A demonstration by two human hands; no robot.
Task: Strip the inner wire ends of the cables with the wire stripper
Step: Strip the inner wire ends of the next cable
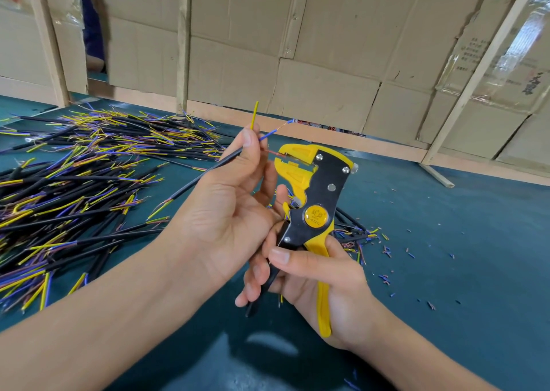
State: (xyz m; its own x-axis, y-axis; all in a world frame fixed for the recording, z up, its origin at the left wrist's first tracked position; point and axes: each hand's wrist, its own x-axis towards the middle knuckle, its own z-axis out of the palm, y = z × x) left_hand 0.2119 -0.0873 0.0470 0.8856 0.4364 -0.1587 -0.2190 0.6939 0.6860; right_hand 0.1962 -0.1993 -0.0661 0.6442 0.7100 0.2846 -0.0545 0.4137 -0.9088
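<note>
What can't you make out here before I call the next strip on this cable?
Head view only:
- Red wire: whether the wire stripper has cut its insulation; too small.
- Left hand fingers on the black cable: hidden behind the palm.
- Stripper's black handle: partly covered by the right hand.
- Dial label: too small to read.

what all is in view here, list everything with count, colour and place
wire stripper: one, yellow and black, centre, a brown wire in its jaws
held cable: one, black, with yellow, blue and brown inner wires, centre
cable pile: many, black with yellow, blue and brown ends, left of table
insulation scraps: many, blue and brown, right of table
table: one, teal
cardboard wall: brown, behind table
left hand: holds the cable
right hand: grips the stripper handles
</note>
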